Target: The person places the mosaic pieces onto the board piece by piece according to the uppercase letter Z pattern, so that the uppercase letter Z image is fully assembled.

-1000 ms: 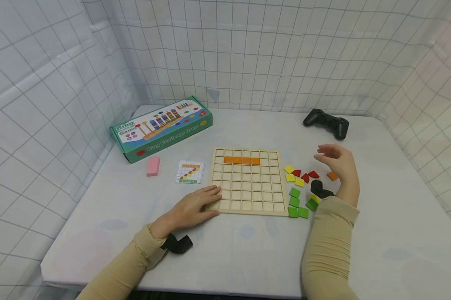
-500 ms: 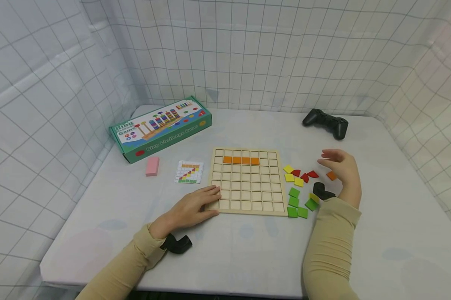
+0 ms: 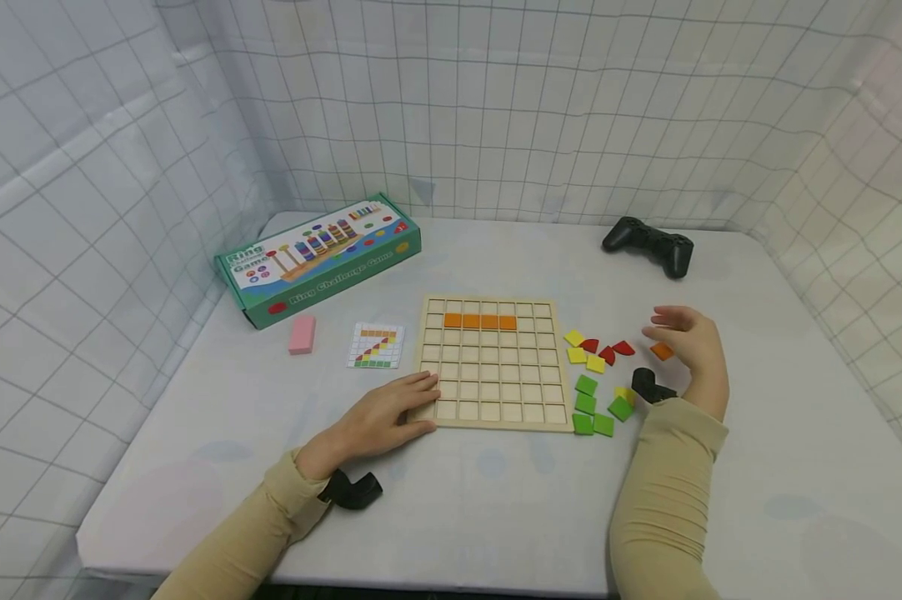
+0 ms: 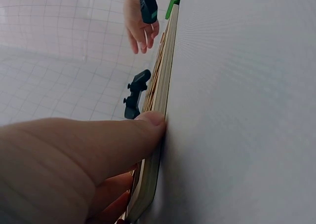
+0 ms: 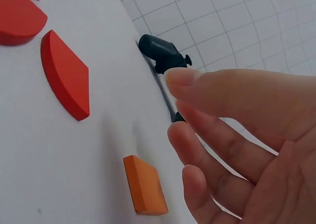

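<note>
My left hand (image 3: 379, 417) rests at the near left corner of a wooden grid board (image 3: 500, 421). Its fingers lie over the board's left side; in the left wrist view the thumb (image 4: 148, 123) touches the front edge. A row of several orange tiles (image 3: 471, 322) fills cells near the board's top. Over the table to the right hovers my right hand (image 3: 694, 350), fingers loosely bent and holding nothing. Close below it lies a single orange tile (image 3: 662, 352), seen just off the fingertips in the right wrist view. Red quarter-round pieces (image 5: 66, 76) lie farther left of it.
Yellow tiles (image 3: 595, 363) and green tiles (image 3: 586, 404) lie along the board's right side. A printed pattern card (image 3: 376, 346), a pink block (image 3: 302, 334) and a green game box (image 3: 319, 262) stand to the left. A black game controller (image 3: 648, 246) is at the back right.
My right hand has moved a little right and toward me, coming closer to the loose orange tile. The left hand keeps its place on the board.
</note>
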### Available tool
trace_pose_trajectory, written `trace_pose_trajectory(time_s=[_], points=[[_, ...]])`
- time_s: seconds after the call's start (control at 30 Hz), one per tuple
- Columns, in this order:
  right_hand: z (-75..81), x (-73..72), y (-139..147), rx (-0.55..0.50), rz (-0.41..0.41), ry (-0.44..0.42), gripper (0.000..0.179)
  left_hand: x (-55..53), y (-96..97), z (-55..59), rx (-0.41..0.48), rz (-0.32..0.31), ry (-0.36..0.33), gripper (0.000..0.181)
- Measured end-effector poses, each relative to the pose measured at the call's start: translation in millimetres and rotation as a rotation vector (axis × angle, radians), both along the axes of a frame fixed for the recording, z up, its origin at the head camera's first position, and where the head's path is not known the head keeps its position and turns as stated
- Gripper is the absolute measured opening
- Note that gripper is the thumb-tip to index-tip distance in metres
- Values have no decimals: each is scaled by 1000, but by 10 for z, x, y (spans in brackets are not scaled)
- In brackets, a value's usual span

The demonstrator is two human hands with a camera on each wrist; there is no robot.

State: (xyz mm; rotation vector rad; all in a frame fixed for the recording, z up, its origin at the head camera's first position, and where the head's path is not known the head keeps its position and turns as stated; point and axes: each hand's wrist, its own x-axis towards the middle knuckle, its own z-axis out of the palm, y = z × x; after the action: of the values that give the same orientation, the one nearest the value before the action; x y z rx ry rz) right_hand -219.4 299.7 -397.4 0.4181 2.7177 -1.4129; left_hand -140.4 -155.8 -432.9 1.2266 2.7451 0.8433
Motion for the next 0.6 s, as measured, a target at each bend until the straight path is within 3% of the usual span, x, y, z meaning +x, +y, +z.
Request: trace_pose_trajectory(time_s=[0.2,0.6], points=[[-47,-4,30,-24,3,-80,59,7,2,11,-7,-5,-2,51],[-48,48,108,-26,34,-118,63,7,0,15,-8,0,-3,51]])
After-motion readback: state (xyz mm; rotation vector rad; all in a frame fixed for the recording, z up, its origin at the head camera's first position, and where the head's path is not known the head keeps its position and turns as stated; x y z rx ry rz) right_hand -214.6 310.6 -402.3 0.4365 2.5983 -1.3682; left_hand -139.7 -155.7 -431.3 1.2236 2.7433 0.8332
